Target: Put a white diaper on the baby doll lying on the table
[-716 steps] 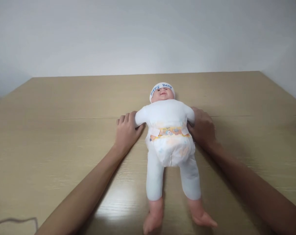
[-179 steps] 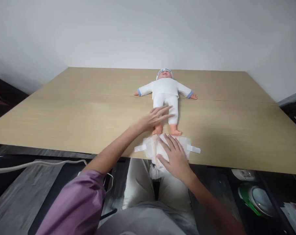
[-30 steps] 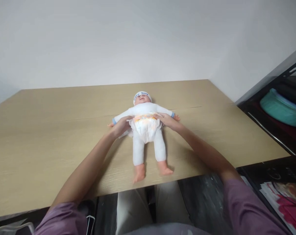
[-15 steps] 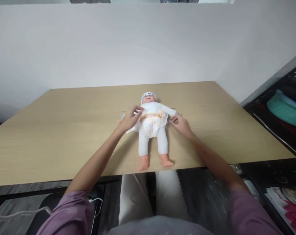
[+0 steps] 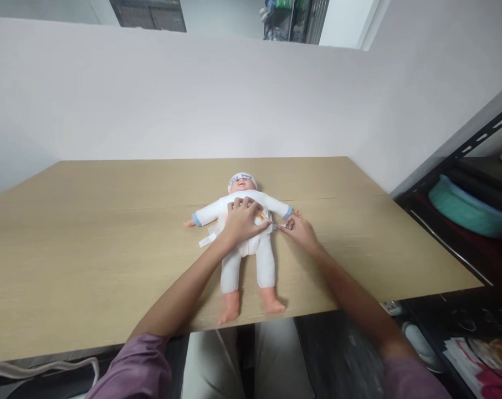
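Note:
A baby doll [image 5: 230,277] in a white suit with blue cuffs and a printed headband lies on its back, feet toward me. Around its hips is a white diaper [image 5: 251,247] with an orange print at the waist. My left hand [image 5: 245,220] lies spread over the diaper's front and the doll's belly, hiding part of both. Beside the doll's hip, on the right, my right hand [image 5: 297,228] pinches the diaper's side tab [image 5: 279,226]. On the left, the other side tab [image 5: 208,240] sticks out loose over the table.
The doll lies near the front edge of a wooden table [image 5: 109,249]. A pale wall [image 5: 184,100] rises behind it. To the right stands a black shelf with a teal container [image 5: 471,208], and papers [image 5: 462,360] lie lower down.
My left hand has moved right, onto the diaper's front. My right hand now draws the side tab out from the hip. The view has tilted up slightly.

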`<state>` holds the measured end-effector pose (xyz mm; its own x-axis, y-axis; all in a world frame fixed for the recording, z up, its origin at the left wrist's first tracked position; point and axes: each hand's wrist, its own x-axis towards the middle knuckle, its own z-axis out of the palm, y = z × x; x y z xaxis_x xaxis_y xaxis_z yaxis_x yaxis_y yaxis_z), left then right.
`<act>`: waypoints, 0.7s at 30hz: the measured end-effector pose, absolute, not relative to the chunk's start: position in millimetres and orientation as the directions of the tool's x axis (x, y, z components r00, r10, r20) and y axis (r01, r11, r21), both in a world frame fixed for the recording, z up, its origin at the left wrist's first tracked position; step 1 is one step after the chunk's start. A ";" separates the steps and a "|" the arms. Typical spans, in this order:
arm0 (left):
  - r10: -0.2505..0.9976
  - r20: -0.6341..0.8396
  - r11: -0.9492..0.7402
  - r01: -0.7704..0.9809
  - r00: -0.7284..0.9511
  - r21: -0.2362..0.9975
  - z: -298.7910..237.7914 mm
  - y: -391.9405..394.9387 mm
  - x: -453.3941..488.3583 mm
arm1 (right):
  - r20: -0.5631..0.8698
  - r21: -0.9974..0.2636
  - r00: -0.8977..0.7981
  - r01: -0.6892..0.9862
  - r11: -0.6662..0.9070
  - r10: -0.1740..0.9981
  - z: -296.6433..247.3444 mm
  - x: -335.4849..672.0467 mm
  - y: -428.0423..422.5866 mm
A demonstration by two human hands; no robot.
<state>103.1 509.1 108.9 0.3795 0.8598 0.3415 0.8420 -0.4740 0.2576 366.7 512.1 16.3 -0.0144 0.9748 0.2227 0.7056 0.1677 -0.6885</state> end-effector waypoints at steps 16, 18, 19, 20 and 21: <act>0.856 0.363 -0.482 0.821 0.368 0.306 101.4 508.6 104.2 | 0.219 -0.796 -0.327 0.485 0.362 0.919 84.7 301.9 530.5; 0.869 0.348 -0.466 0.815 0.351 0.344 102.9 509.5 102.9 | 0.282 -0.753 -0.325 0.508 0.418 0.903 87.0 285.7 530.9; 0.876 0.334 -0.462 0.801 0.347 0.380 104.0 510.0 100.6 | 0.327 -0.734 -0.314 0.510 0.449 0.891 86.0 281.4 529.0; 0.881 0.318 -0.462 0.777 0.350 0.427 105.1 510.3 96.7 | 0.380 -0.716 -0.300 0.504 0.484 0.875 83.6 280.1 525.5; 0.881 0.304 -0.471 0.738 0.363 0.484 105.9 510.1 91.1 | 0.443 -0.690 -0.291 0.493 0.530 0.848 79.9 281.3 520.5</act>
<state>91.1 510.1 105.9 0.3630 0.8808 0.3041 0.7377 -0.4710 0.4837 281.3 520.5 79.9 -0.2915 0.8478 0.4429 0.4926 0.5300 -0.6903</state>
